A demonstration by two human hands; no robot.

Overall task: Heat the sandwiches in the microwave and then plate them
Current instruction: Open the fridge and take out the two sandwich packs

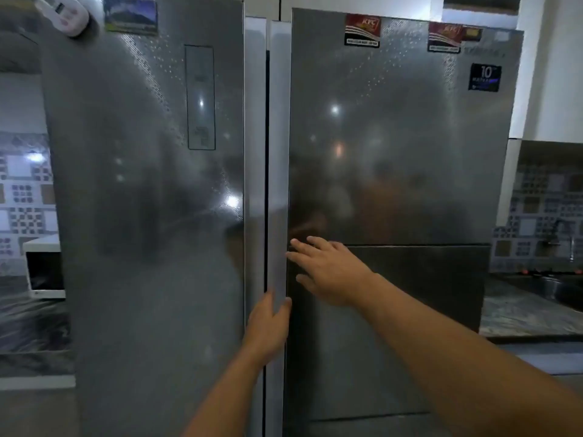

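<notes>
At the middle of the fridge (394,152), the left hand (268,326) curls its fingers round the right door's edge (279,184), while the right hand (328,269) lies flat with straight fingers on this door. The microwave (44,272) stands far left on the counter (31,320); no sandwiches are visible.

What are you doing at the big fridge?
A person stands at a grey two-door fridge. The left hand grips the edge of the right-hand door at the middle gap, while the right hand lies flat on that door with straight fingers. Both doors look shut, or nearly so. A white microwave sits on the counter to the left, behind the fridge. No sandwiches are in sight.
</notes>
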